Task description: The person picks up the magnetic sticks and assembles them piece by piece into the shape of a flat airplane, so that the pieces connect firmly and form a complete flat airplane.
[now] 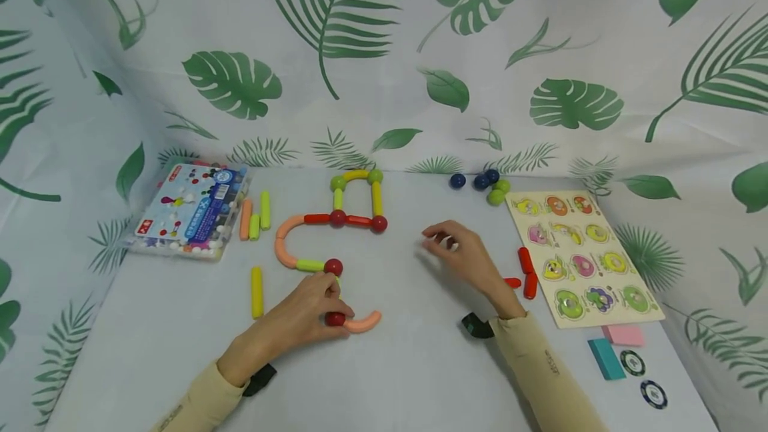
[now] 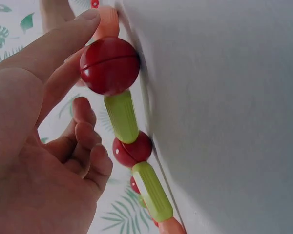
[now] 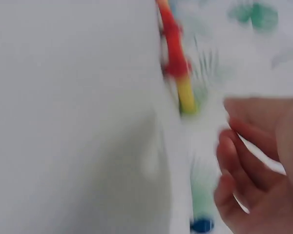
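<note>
My left hand (image 1: 303, 312) pinches a curved orange magnetic rod (image 1: 364, 323) where it meets a dark red ball (image 1: 335, 319). In the left wrist view the thumb lies along the orange piece, and a light green rod (image 2: 121, 117) links that ball to a second red ball (image 2: 133, 148). From there the chain runs through a green rod (image 1: 310, 265) and an orange curve (image 1: 282, 241) to red rods, then a loop topped by a yellow curved rod (image 1: 357, 175). My right hand (image 1: 465, 255) hovers right of the figure, fingers loosely bent, holding nothing.
A clear box (image 1: 186, 209) of pieces stands at left, near loose green rods (image 1: 265, 210) and a yellow rod (image 1: 257, 292). Dark blue balls (image 1: 458, 181) and green balls (image 1: 496, 197) lie at the back. At right are red rods (image 1: 531, 285) and a fruit puzzle board (image 1: 561, 215).
</note>
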The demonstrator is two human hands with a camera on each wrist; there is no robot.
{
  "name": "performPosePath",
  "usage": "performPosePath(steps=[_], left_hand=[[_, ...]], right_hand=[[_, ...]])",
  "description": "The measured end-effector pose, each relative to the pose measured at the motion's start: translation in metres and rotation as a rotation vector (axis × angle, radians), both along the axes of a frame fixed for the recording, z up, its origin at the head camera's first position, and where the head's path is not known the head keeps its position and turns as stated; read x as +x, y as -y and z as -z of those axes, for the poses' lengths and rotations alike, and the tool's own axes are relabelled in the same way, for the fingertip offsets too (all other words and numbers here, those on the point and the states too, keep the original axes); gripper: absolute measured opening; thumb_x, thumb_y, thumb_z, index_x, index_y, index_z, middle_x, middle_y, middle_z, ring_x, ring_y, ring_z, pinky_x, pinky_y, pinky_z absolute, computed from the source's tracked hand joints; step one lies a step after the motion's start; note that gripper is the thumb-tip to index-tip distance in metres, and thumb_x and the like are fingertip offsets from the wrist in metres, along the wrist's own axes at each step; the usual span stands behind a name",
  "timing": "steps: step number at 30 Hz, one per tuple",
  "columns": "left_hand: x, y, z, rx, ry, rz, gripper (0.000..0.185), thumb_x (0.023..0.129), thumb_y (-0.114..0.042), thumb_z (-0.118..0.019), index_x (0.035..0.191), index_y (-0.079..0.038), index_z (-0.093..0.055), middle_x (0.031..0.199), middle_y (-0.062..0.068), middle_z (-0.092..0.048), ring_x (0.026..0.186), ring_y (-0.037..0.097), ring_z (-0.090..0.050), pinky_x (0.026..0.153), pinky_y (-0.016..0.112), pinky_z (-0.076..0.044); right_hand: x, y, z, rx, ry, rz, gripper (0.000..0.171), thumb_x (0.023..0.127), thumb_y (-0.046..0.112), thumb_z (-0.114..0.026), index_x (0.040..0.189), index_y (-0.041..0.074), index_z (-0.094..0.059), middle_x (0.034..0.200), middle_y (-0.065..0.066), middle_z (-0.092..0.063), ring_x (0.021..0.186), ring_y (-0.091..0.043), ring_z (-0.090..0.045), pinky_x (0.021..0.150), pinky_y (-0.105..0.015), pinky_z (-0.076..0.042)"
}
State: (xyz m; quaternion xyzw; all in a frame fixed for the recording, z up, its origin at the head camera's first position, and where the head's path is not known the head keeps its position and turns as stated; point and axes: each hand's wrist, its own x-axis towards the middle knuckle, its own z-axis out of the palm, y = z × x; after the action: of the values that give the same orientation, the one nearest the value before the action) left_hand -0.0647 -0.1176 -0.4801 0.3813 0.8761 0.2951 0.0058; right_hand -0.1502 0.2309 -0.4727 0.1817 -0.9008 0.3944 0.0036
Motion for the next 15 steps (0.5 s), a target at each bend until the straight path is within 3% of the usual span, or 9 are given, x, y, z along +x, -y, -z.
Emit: performPosePath(steps=[4, 8, 11, 15], left_hand=[[0.003, -0.003, 0.002, 0.005, -0.051, -0.009, 0.022, 0.077, -0.035, -0.09, 0.094, -0.024, -0.081, 0.093, -0.005, -0.051, 0.091, 0.01, -0.041, 0.078, 0.025, -0.037], [0.006, -0.004, 0.004, -0.003, -0.083, -0.021, 0.022, 0.076, -0.036, -0.09, 0.092, -0.024, -0.081, 0.094, -0.004, -0.05, 0.093, 0.01, -0.041, 0.079, 0.026, -0.036], [0.006, -0.007, 0.006, -0.002, -0.098, -0.023, 0.022, 0.075, -0.035, -0.091, 0.091, -0.024, -0.08, 0.094, -0.005, -0.049, 0.092, 0.01, -0.04, 0.079, 0.026, -0.036], [0.006, -0.009, 0.006, -0.004, -0.109, -0.026, 0.021, 0.075, -0.035, -0.091, 0.09, -0.025, -0.081, 0.093, -0.006, -0.048, 0.092, 0.009, -0.039, 0.08, 0.026, -0.035]], right_hand=[[-0.034, -0.037, 0.001, -0.014, -0.065, 0.299, 0.027, 0.098, 0.026, -0.069, 0.119, 0.009, -0.07, 0.111, -0.007, -0.07, 0.098, -0.021, -0.062, 0.079, -0.02, -0.044], [-0.059, -0.066, 0.004, -0.011, -0.105, 0.543, 0.031, 0.096, 0.021, -0.071, 0.119, 0.001, -0.068, 0.113, -0.018, -0.068, 0.103, -0.031, -0.062, 0.082, -0.028, -0.043], [-0.072, -0.079, 0.007, 0.034, -0.109, 0.647, 0.035, 0.093, 0.018, -0.073, 0.119, -0.005, -0.066, 0.115, -0.024, -0.064, 0.105, -0.036, -0.059, 0.086, -0.037, -0.043], [-0.08, -0.085, 0.007, 0.095, -0.08, 0.69, 0.038, 0.091, 0.018, -0.074, 0.119, -0.007, -0.065, 0.116, -0.027, -0.062, 0.105, -0.039, -0.056, 0.089, -0.045, -0.042]])
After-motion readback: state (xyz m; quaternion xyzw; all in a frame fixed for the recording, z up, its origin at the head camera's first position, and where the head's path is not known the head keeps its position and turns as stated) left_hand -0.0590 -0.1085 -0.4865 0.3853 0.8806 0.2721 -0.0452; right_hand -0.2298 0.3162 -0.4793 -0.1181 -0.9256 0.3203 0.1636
